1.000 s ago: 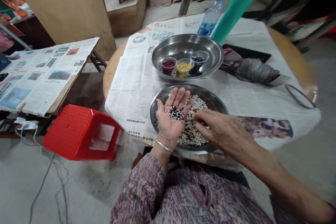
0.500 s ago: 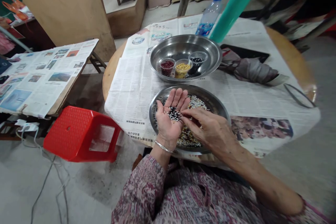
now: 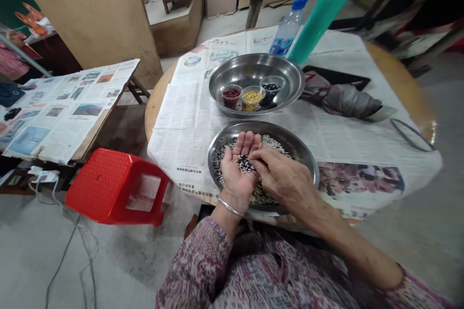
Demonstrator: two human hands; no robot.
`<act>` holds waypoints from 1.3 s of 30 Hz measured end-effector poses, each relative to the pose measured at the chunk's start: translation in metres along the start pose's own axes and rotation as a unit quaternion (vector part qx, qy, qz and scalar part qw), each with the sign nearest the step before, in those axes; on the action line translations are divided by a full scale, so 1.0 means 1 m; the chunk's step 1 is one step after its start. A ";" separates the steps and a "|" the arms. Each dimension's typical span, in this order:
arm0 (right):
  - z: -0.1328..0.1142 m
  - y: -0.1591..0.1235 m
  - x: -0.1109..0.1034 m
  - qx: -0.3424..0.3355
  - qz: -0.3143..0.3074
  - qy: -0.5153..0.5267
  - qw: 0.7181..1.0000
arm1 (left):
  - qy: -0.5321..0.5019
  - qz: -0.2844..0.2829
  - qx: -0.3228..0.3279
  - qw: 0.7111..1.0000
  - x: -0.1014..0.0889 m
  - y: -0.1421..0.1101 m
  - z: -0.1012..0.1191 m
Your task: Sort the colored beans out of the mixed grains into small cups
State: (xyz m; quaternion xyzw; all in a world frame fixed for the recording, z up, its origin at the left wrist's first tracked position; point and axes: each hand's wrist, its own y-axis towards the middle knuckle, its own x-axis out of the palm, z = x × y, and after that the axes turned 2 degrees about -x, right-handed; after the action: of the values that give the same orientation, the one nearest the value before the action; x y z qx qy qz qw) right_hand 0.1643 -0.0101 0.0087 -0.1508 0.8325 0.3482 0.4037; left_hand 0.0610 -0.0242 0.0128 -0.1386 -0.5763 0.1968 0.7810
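Left hand (image 3: 238, 170), palm up and open, cradles dark and white beans (image 3: 244, 163) over the pan (image 3: 306, 154); right hand (image 3: 281, 178), at 3 o'clock, pinches among them.

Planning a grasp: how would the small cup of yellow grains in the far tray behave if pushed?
The yellow-grain cup looks small and light, so it would likely slide on the smooth steel tray. It is open-topped, so tipping would probably spill grains.
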 end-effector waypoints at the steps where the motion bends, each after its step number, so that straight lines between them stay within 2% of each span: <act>1: -0.001 0.000 -0.005 0.002 0.017 0.020 1.000 | -0.011 0.003 -0.004 1.000 0.001 -0.002 0.000; 5: 0.001 -0.002 -0.026 0.052 0.106 0.071 0.990 | -0.043 0.014 0.014 0.999 0.005 -0.008 0.009; 7: 0.008 -0.007 -0.030 0.076 0.121 0.076 0.987 | -0.054 0.010 0.026 0.998 0.006 -0.007 0.013; 11: 0.026 -0.019 -0.021 0.050 0.048 0.077 0.995 | -0.065 -0.005 0.027 0.997 0.007 -0.003 0.013; 16: 0.040 -0.029 -0.005 0.006 -0.024 0.051 0.998 | 0.028 -0.041 0.036 0.998 0.008 -0.010 0.012; 22: 0.039 -0.031 -0.009 -0.021 -0.046 0.013 0.999 | 0.100 -0.083 0.015 0.991 0.017 -0.026 0.020; 24: 0.036 -0.028 -0.013 -0.014 -0.018 0.023 0.999 | 0.102 -0.078 -0.003 0.992 0.020 -0.025 0.023; 26: 0.034 -0.023 -0.017 -0.009 0.038 0.039 0.998 | 0.087 -0.073 -0.017 0.993 0.020 -0.020 0.025; 30: 0.026 -0.011 -0.023 -0.024 0.123 0.071 0.990 | 0.046 -0.070 -0.019 0.996 0.016 -0.005 0.026; 33: 0.017 -0.004 -0.024 -0.040 0.134 0.091 0.986 | 0.040 -0.047 -0.018 0.998 0.014 0.003 0.028; 39: 0.010 -0.001 -0.024 -0.064 0.135 0.090 0.985 | 0.004 -0.042 -0.004 0.999 0.016 0.009 0.029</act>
State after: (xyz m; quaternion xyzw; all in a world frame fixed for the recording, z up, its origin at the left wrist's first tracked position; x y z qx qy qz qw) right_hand 0.1858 -0.0040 0.0226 -0.0930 0.8541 0.4370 0.2661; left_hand 0.0358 -0.0095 0.0308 -0.1183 -0.5792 0.1614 0.7903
